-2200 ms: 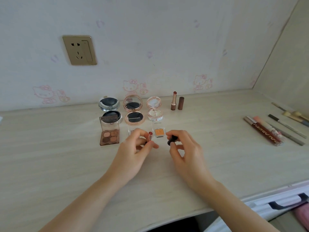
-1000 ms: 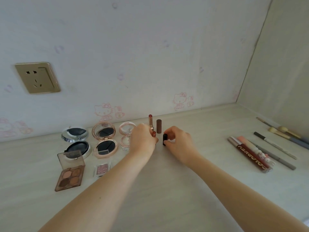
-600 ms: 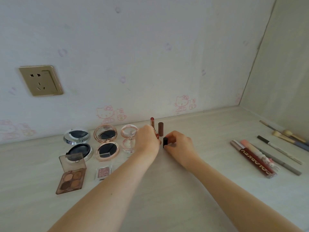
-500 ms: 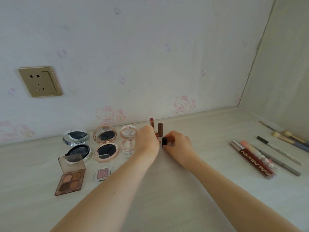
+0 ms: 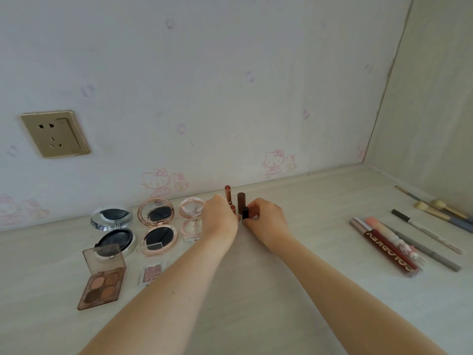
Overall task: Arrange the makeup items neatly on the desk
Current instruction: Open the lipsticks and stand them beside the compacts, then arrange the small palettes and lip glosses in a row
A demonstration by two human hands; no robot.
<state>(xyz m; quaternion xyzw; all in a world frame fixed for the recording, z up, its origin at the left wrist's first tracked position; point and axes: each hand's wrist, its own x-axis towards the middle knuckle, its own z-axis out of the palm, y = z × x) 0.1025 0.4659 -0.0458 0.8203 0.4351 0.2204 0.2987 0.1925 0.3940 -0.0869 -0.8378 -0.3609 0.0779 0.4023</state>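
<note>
Both my hands have reached mid-frame: left hand [image 5: 222,218] pinching the small lipstick [image 5: 233,208], right hand [image 5: 266,218] pinching its dark cap [image 5: 245,213].

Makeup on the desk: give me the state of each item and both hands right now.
Silver compact: open.
Rose-gold compact: open.
Clear pink compact: open.
Eyeshadow palette: open.
Back lipstick: uncapped, upright.
Brown cap: upright, off.
Left hand: grips second lipstick.
Right hand: pinches black cap.

Soft even daylight, faint shadows, wide-angle bending at edges, sharp focus
</note>
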